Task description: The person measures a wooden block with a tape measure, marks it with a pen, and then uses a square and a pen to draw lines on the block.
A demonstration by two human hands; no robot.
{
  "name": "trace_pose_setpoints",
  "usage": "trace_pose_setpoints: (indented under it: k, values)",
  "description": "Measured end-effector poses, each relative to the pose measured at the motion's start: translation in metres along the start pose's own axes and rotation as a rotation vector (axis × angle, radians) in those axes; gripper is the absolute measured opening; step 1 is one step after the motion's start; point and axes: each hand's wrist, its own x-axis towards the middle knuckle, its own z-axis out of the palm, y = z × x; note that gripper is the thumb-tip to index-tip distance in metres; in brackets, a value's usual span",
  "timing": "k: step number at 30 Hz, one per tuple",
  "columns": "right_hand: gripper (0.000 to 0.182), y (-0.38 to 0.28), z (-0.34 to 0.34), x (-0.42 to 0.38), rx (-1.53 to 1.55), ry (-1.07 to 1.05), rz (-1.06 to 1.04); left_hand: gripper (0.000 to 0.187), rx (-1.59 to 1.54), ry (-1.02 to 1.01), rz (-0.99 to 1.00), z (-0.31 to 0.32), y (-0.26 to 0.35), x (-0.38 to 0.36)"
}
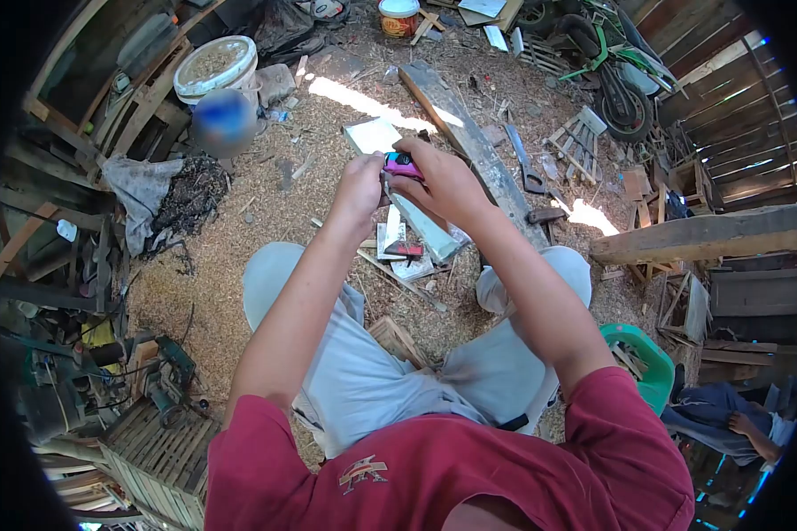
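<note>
Both of my hands meet in front of me over a sawdust floor. My right hand [443, 181] closes over a small pink and black object [401, 164], and my left hand [360, 184] pinches its near end. What the object is I cannot tell. Below the hands lies a pale wooden strip [425, 228] with small red and white pieces [400, 250] beside it. I sit with knees apart in light trousers and a red shirt.
A long plank [469, 142] runs away from me, with a hand saw [524, 164] beside it. A white bucket [214, 66] stands at far left. Power tools [164, 372] and a slatted crate [155, 456] lie near left. A green stool [646, 354] and another person [735, 425] are at right.
</note>
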Motion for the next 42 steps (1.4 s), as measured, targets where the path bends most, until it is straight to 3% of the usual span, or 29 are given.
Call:
trace_pose_setpoints:
  k: [9,14,18,26,29,32,35,42]
  values:
    - [0.032,-0.018,0.006,0.003,-0.049,-0.017,0.035,0.035,0.011,0.079,0.097,-0.013,-0.022,0.022]
    - [0.035,-0.014,0.0,-0.002,-0.12,-0.096,0.155,0.037,-0.154,0.152,0.1,-0.011,-0.002,0.016]
    - [0.036,-0.002,-0.002,-0.011,-0.058,-0.161,0.239,0.033,-0.073,0.156,0.299,-0.036,-0.002,0.028]
    - [0.038,0.002,-0.009,-0.029,0.044,-0.248,0.277,0.032,0.075,0.152,0.079,-0.035,0.005,0.008]
    - [0.039,-0.018,-0.022,-0.023,0.103,-0.371,0.509,0.031,0.104,0.122,0.058,-0.043,-0.002,0.016]
    - [0.049,-0.004,-0.01,-0.024,0.404,-0.332,0.745,0.03,0.078,0.136,0.072,-0.037,0.0,0.012]
    - [0.044,-0.001,-0.012,-0.023,0.451,-0.467,0.797,0.029,0.123,0.108,0.099,-0.04,-0.007,0.018]
    - [0.036,0.015,0.015,-0.036,0.424,-0.397,0.724,0.034,0.092,0.179,0.188,-0.015,-0.007,0.005]
